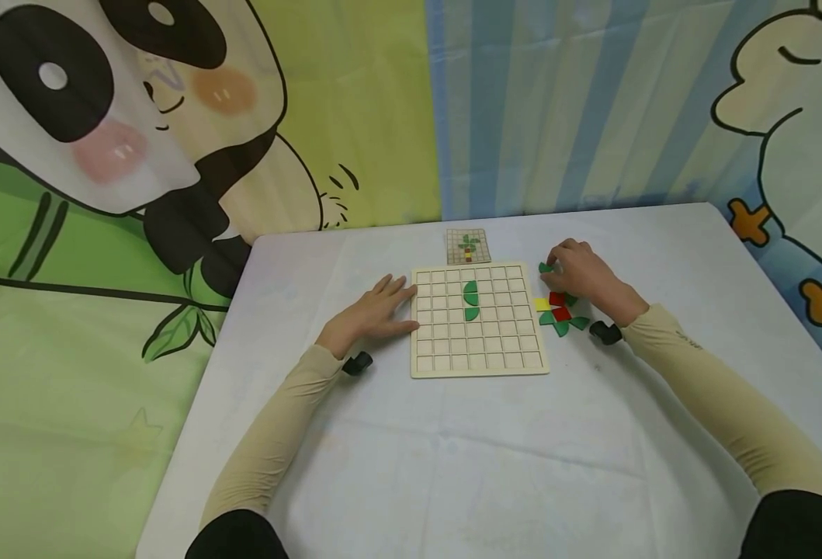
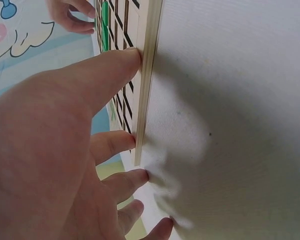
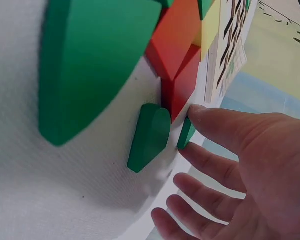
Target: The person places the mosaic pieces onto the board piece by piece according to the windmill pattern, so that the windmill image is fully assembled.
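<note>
One green rounded tile (image 3: 187, 134) is sitting pinched in the right grip (image 1: 584, 273), just beyond the loose tiles (image 1: 561, 314); the left grip (image 1: 371, 314), outspread, is touching the grid board (image 1: 452, 363) beside it, seemingly steadying it.

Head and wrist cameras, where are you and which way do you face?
Head: on the head, facing forward and down at the board; left hand, right hand, sleeves show.
Left wrist: on that wrist, facing the board's left edge; left hand and part of right hand show.
Right wrist: on that wrist, facing the green piece the right hand pinches; only right hand shows.
Both wrist views share the board.
</note>
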{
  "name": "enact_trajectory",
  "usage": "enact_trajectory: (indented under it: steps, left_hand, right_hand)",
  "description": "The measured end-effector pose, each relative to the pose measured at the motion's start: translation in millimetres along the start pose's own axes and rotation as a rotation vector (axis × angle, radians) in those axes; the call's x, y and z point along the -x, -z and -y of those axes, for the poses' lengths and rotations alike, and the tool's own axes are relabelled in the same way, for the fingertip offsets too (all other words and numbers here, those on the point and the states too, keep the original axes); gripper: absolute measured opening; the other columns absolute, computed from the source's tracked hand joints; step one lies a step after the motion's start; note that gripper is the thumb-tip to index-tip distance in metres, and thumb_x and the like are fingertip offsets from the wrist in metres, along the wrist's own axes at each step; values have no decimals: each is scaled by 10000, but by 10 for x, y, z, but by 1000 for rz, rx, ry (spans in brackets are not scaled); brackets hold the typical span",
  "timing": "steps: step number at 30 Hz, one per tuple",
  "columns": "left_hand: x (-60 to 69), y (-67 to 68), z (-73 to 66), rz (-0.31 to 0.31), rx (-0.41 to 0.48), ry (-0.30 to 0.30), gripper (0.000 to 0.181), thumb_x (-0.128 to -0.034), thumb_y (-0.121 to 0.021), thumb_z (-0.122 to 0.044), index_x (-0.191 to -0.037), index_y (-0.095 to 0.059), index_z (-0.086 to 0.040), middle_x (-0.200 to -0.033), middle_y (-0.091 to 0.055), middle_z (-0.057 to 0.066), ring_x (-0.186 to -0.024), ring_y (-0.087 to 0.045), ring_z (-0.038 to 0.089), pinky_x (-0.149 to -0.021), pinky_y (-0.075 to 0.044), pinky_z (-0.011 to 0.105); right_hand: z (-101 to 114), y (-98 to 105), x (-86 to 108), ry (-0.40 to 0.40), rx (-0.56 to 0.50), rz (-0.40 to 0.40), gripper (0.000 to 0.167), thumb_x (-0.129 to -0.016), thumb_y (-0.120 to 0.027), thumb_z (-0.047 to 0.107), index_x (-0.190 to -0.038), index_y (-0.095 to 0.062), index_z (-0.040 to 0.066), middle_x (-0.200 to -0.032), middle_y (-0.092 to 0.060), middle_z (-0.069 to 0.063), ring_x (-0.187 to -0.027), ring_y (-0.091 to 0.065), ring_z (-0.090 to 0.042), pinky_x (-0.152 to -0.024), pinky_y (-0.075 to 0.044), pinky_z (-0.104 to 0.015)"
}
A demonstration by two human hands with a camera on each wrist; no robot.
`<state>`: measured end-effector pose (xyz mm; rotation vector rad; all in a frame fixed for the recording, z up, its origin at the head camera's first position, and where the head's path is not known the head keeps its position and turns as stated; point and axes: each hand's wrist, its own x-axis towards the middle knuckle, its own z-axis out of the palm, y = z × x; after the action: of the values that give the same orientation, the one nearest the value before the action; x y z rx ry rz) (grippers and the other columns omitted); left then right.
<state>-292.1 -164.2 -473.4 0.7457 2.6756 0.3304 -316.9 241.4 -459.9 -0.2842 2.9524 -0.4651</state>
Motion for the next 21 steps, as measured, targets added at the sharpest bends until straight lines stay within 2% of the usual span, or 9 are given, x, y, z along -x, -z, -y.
enact_trajectory:
  steps: [7,14,18,21]
  left_hand:
    - [7,-4,-7,-2,-5,-2,839,-962,-548,-608,-1622,-215,-211,-1701,-110,112,-1578,16,347,-1262,-142,552]
    - [13,2,-7,-1,-7,10,843,-960,-537,-627,-1624,-206,-227,-1705,-100,94,-1580,19,330,-1265,-143,540]
    - [19,2,-6,7,2,14,842,-962,-535,-624,-1625,-199,-229,-1707,-81,91,-1580,42,320,-1265,-134,548]
    - [25,5,-12,19,4,18,842,-966,-529,-623,-1627,-186,-230,-1709,-61,89,-1579,65,314,-1263,-126,556]
  right_hand:
    - [-11,-7,-24,33,19,-16,323,-936,-684,218,-1117,-669,-49,-1386,-476,-297,-1243,-434,-476,-1027,-444,-580]
    - [-1,12,-12,110,40,-65,277,-898,-677,224,-1009,-682,-29,-1326,-539,-294,-1190,-470,-482,-1008,-450,-569]
    - [100,19,1,144,47,-68,264,-910,-688,236,-990,-685,-16,-1332,-539,-291,-1199,-475,-483,-1005,-454,-569]
    - [258,9,16,193,17,-56,269,-922,-704,247,-1001,-692,-10,-1362,-525,-283,-1245,-463,-480,-1028,-445,-581]
